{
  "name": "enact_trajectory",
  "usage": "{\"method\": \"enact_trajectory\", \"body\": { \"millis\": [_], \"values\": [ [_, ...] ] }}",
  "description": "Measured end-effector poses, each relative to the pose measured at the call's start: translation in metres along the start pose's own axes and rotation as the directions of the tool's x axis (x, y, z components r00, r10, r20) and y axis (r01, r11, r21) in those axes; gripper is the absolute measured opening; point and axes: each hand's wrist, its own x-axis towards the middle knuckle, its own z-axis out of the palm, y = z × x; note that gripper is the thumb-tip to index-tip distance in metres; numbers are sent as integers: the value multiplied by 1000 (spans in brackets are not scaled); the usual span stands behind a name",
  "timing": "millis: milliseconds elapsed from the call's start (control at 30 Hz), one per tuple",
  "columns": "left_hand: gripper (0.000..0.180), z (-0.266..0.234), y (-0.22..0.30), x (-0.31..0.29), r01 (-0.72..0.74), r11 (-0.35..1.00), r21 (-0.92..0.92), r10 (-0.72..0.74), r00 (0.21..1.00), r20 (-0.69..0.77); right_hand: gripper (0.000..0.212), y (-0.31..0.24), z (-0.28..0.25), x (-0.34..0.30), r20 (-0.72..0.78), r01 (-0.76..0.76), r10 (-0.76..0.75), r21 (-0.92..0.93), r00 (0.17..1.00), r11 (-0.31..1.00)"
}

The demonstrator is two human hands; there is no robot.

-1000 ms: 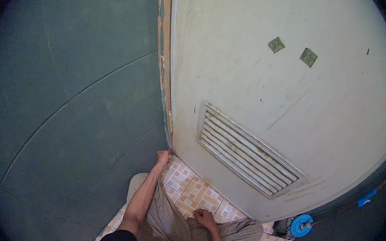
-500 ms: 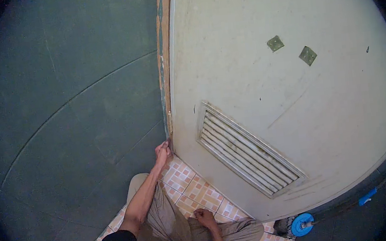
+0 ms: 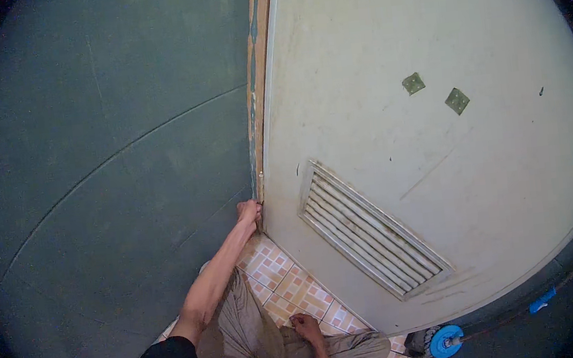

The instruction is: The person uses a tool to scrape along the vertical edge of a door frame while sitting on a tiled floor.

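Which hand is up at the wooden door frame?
The left hand: it is at the lower part of the wooden door frame. The right hand sits apart, low by the trousers.

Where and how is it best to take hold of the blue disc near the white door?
Probably grip the blue disc by its round rim, coming from the person's near side: that edge looks exposed, while the white door lies beyond.

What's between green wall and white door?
A wooden strip, patched grey-green in places, with the left hand near its lower end. The head view shows it.
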Motion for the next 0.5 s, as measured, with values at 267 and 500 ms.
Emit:
{"method": "enact_trajectory", "body": {
  "millis": [267,500],
  "values": [
    [34,-37,6,-27,-372,662,651,285,928,240,32,14,9,10,-32,29,-30,-23,999,999],
    [35,-57,31,-68,-408,462,788,97,906,413,32,-12,-4,-5,-48,26,-27,-9,998,1000]
  ]
}}
